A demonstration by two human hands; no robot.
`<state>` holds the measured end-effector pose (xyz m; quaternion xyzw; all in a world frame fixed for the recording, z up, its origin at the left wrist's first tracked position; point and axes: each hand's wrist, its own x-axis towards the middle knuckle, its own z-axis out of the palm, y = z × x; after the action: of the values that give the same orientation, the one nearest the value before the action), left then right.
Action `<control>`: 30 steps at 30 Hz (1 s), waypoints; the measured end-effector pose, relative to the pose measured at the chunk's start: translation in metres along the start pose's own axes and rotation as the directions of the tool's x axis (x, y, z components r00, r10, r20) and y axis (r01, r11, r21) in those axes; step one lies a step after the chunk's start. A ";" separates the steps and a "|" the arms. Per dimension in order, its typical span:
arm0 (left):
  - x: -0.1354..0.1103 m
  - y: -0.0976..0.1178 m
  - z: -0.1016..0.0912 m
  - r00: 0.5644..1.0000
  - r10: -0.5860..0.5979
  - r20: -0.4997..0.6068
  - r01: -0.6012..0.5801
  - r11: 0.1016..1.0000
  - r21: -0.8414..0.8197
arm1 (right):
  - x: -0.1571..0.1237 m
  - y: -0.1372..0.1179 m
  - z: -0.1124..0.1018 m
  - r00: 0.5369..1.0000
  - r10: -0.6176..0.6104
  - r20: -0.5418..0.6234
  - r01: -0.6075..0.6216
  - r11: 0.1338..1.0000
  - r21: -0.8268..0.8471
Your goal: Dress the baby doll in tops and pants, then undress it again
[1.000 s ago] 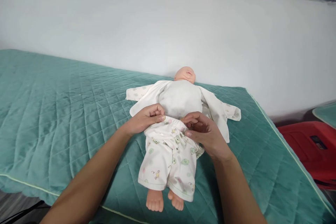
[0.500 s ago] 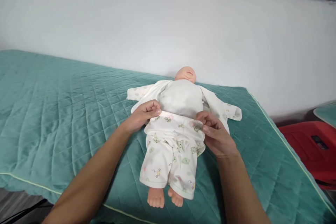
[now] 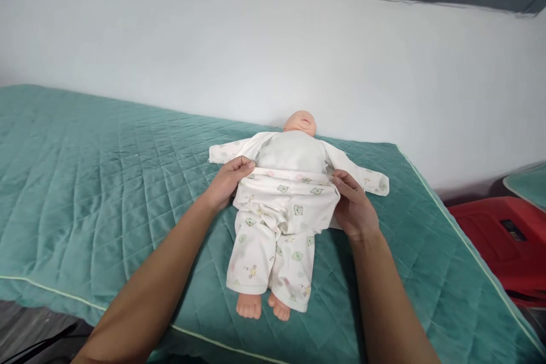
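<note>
A baby doll [image 3: 300, 123] lies on its back, feet toward me, its head close to the wall. It wears printed white baby pants [image 3: 275, 205] and an open white jacket [image 3: 341, 158] whose sleeves spread out to both sides. My left hand [image 3: 230, 179] pinches the waistband at its left end. At the other end my right hand [image 3: 352, 202] grips the waistband, thumb on top. Between the hands the waistband is stretched wide across the doll's belly. Both bare feet [image 3: 249, 306] stick out of the pant legs.
A green quilted cover [image 3: 128, 182] with pale piping spreads under the doll. Behind it rises a white wall [image 3: 256, 45] with a dark band on top. To the right, beyond the bed's edge, stands a red plastic chair [image 3: 490, 239].
Both hands have pulled the waistband higher up the doll's belly and stretched it wider. The pant legs and feet have shifted slightly away from me.
</note>
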<state>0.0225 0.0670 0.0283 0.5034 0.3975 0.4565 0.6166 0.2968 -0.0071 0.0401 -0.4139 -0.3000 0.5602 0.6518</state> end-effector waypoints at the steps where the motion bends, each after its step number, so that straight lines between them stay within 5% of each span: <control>1: 0.001 -0.001 0.002 1.000 0.005 -0.017 -0.005 1.000 0.003 | 0.002 0.003 0.000 1.000 -0.018 -0.003 0.018 1.000 0.001; 6: 0.010 -0.006 0.006 1.000 0.031 0.002 -0.031 0.999 0.037 | 0.009 0.015 0.004 0.993 -0.117 -0.012 0.115 0.988 -0.099; 11: 0.012 -0.003 -0.002 0.985 -0.034 0.168 0.008 0.989 0.149 | 0.010 0.020 0.005 0.968 -0.213 -0.132 0.192 0.969 -0.158; 15: 0.006 0.007 -0.014 0.931 -0.145 0.335 0.056 0.964 0.260 | 0.012 0.024 0.002 0.955 -0.227 -0.190 0.195 0.965 -0.177; 19: 0.004 0.015 -0.021 0.849 -0.168 0.500 -0.024 0.935 0.355 | 0.014 0.027 -0.001 0.970 -0.189 -0.152 0.160 0.969 -0.186; 24: 0.003 0.009 -0.017 0.919 -0.090 0.384 -0.072 0.919 0.388 | 0.016 0.026 -0.009 0.972 -0.215 -0.090 0.171 0.920 -0.352; 30: 0.008 -0.006 -0.006 0.980 0.081 0.180 -0.132 0.947 0.294 | 0.011 0.018 -0.006 0.948 -0.296 -0.114 0.131 0.693 -0.709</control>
<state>0.0197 0.0763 0.0210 0.6494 0.3825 0.3791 0.5369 0.2955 0.0025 0.0205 -0.6484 -0.4601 0.2777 0.5393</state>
